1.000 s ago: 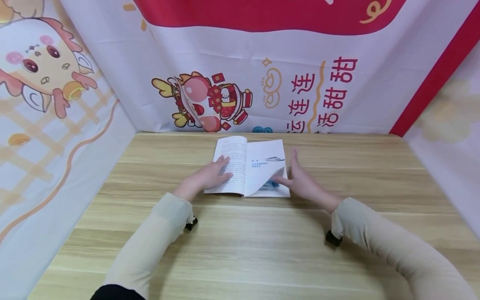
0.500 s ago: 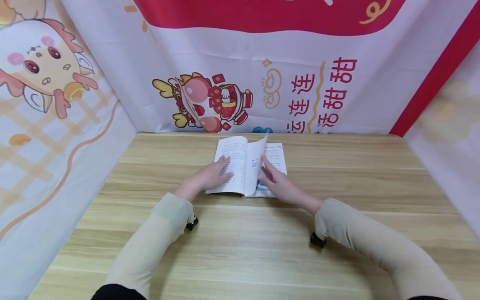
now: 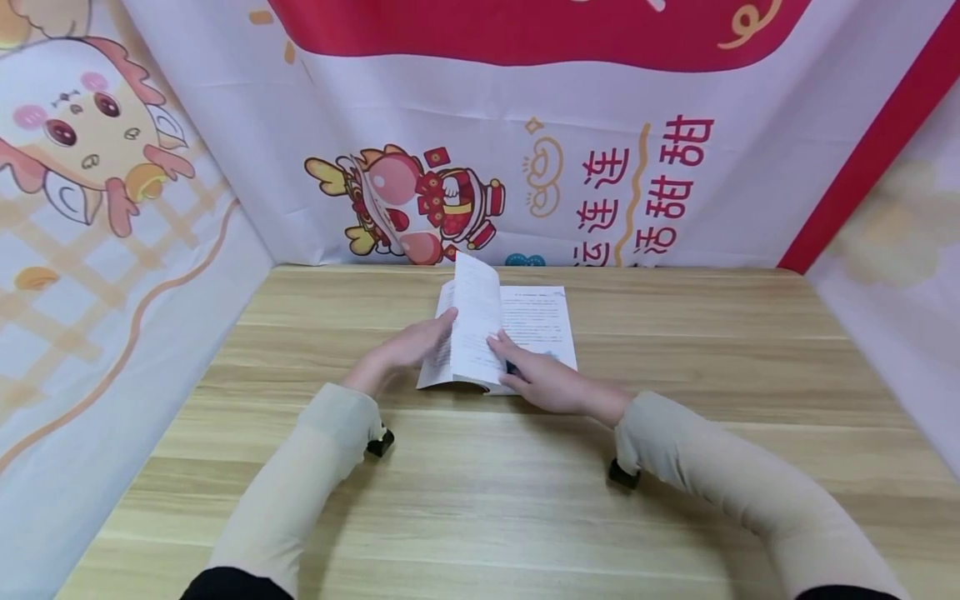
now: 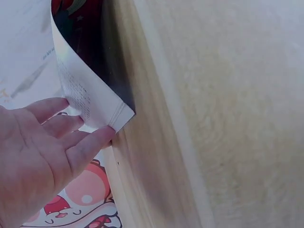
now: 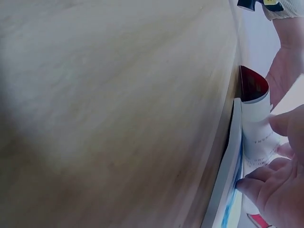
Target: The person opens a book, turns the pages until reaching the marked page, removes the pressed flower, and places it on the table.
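An open book [image 3: 538, 321] lies near the back of the table, its printed right-hand page flat. One leaf [image 3: 476, 321] stands raised near the middle and leans left. My left hand [image 3: 412, 346] is at the book's left side, fingertips partly behind that leaf. In the left wrist view its loosely extended fingers [image 4: 95, 147] touch the white page beside a curled corner. My right hand [image 3: 551, 379] rests over the right-hand page, fingers extended against the raised leaf. The right wrist view shows this hand's fingers [image 5: 256, 187] by the curved paper, whose inner side looks dark red.
The wood-grain table [image 3: 480, 500] spreads in front of the book. A printed cloth [image 3: 420, 92] with cartoon figures hangs behind the table, and more cloth [image 3: 90, 292] covers the left side. Black wrist devices [image 3: 622, 475] sit under both sleeves.
The leaf has swung from right to left across the book, uncovering a text page on the right. My right hand has moved left with it. The left hand has shifted slightly left.
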Demonstrator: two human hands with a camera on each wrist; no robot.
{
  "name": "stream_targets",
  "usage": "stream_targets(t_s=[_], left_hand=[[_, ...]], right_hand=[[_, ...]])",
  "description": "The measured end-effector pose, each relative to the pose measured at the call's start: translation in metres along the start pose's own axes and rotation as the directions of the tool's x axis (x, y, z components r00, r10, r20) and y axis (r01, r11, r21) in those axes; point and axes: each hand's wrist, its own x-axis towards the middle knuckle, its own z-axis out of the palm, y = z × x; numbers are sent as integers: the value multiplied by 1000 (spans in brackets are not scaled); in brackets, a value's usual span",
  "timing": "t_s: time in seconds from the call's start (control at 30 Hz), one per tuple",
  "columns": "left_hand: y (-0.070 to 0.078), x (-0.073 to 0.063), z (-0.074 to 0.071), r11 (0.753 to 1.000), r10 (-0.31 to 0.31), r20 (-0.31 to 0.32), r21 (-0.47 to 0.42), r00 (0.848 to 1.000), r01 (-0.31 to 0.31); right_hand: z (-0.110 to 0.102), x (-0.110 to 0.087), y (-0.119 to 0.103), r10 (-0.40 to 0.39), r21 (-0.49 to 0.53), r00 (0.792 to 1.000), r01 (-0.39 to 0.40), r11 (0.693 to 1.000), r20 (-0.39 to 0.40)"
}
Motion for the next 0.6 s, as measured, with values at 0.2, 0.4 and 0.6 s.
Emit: stream_targets(t_s=[0.2,0.4,0.6], left_hand=[[-3,4,1,998,59,64,-11,996,-59],[0,1,8,996,86,46,8,995,-86],[-3,1,6,996,75,-31,58,997,-73]], right_hand=[[5,7,-7,-11,-55,999,13,998,31],[3,4,-5,7,-33,999,-6,999,48],[-12,-4,8,18,-44,995,-14,999,100]])
